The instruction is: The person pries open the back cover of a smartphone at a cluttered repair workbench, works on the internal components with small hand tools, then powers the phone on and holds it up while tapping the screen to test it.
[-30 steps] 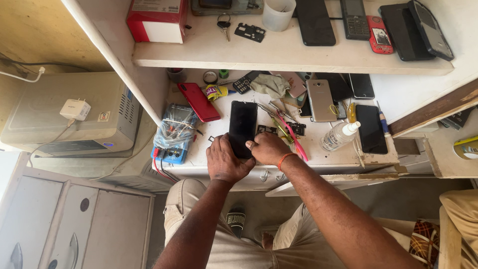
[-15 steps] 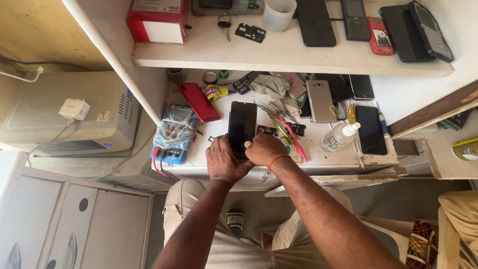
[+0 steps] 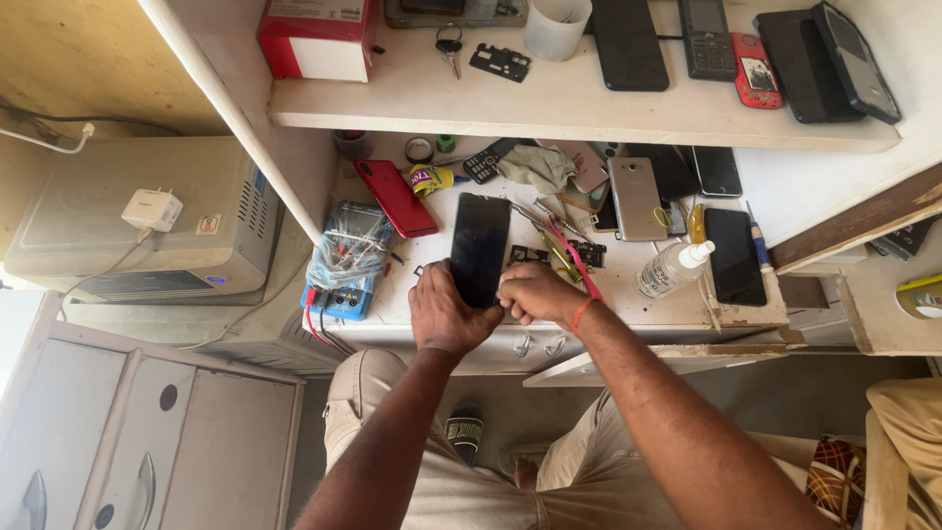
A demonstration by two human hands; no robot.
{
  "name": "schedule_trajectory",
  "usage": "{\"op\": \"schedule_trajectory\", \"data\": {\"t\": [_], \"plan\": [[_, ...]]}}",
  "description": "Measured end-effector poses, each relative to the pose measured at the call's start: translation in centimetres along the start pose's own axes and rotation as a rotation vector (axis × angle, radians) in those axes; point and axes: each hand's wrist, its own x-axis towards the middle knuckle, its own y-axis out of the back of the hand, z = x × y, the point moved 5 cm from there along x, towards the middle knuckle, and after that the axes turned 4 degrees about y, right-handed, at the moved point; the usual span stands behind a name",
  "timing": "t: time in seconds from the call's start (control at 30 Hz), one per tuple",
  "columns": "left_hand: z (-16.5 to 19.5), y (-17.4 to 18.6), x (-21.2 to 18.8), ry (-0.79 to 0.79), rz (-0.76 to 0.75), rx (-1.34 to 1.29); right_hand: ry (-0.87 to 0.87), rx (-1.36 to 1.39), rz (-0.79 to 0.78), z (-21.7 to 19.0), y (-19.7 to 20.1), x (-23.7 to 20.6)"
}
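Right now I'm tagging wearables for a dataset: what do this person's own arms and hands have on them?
Both forearms are bare, with no sleeves in view and no gloves. The right hand has a thin orange-red band around its wrist. The left hand wears nothing that shows.

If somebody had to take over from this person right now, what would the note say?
Left hand: holds the lower end of the black phone, which lies screen-up on the white workbench.
Right hand: closed at the phone's lower right edge, fingers pressed to it; whether it holds a small tool cannot be seen.
Nearby: red phone and blue multimeter to the left, gold phone, spray bottle and tweezers to the right.
Done: phone appears in one piece, still closed.
Left: work on that lower edge looks unfinished.
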Motion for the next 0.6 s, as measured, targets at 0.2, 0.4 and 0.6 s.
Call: {"op": "schedule_trajectory", "data": {"t": [0.2,0.4,0.6], "plan": [[-0.8,-0.7,0.9,0.128,-0.054,-0.12,0.06,0.073,-0.05,0.5,0.2,-0.4],[-1.0,0.2,1.0,0.089,-0.203,-0.148,0.075,-0.054,-0.009,0.4,-0.3,-0.6],[-0.1,3.7,2.1,-0.052,-0.271,0.045,0.11,0.017,0.024,0.1,-0.4,-0.8]]}}
